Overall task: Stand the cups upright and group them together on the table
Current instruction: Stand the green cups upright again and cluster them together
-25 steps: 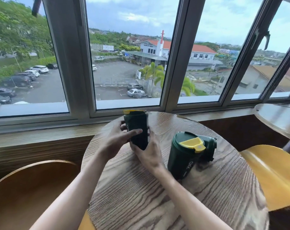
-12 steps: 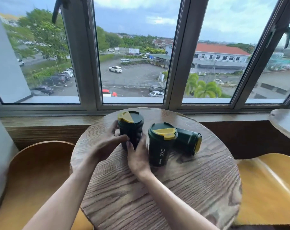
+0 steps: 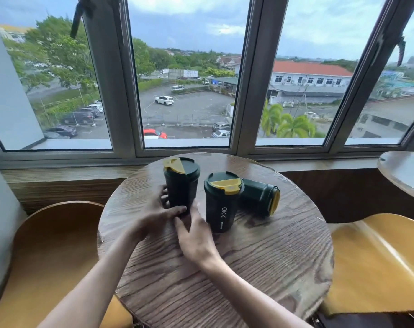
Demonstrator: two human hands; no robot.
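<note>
Three dark green cups with yellow lid flaps are on a round wooden table (image 3: pixel 260 268). The left cup (image 3: pixel 181 183) stands upright near the far edge. My left hand (image 3: pixel 157 213) wraps its lower part, thumb across the front. My right hand (image 3: pixel 194 237) touches the same cup's base from the near side, fingers together. A second cup (image 3: pixel 221 204) marked OKK stands upright just to the right, apart from my hands. Behind it the third cup (image 3: pixel 260 200) lies on its side, lid pointing right.
A window wall (image 3: pixel 184 143) with a wooden sill runs right behind the table. Yellow curved chairs stand at the left (image 3: pixel 47 256) and right (image 3: pixel 378 263). Another round table's edge (image 3: pixel 402 171) shows at the far right.
The left cup went from tilted in both hands to upright on the table. The camera view shifted, so the cups now sit nearer the frame's middle. The lying cup has not moved.
</note>
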